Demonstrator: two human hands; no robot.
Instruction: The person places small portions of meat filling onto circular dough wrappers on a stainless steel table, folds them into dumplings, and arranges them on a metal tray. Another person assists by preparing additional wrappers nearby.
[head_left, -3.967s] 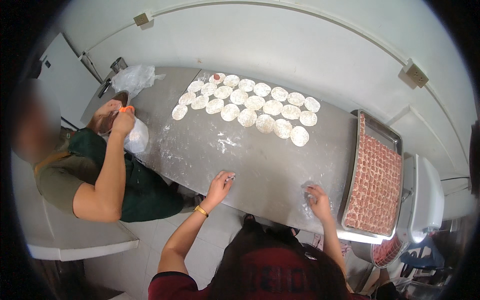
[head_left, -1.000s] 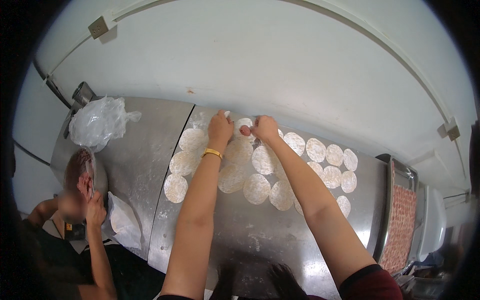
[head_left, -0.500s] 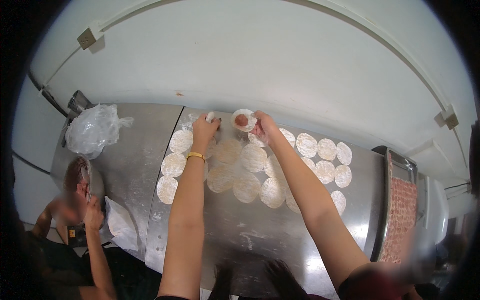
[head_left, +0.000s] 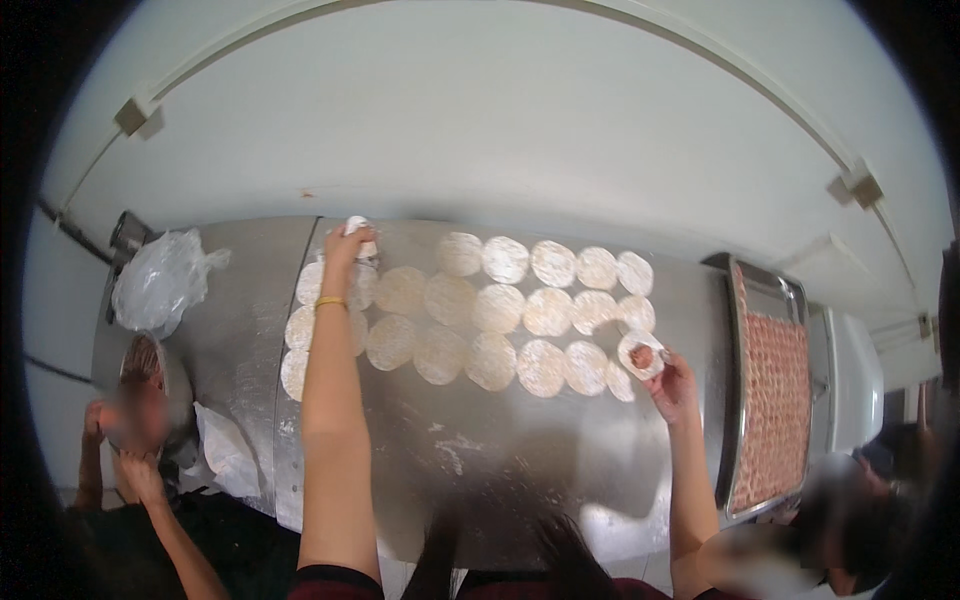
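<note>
Right hand [head_left: 677, 390] pinches the meat-topped wrapper [head_left: 628, 350] at its edge; best held level. Left hand [head_left: 343, 247] grips whitish dough [head_left: 357, 223].

Light: soft, muted | glare: table [head_left: 560, 455], near right | shadows: soft | rim: bent, black

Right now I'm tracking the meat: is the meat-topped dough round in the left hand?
No: the right hand holds the meat-topped dough round by its edge, away from the left hand.
</note>
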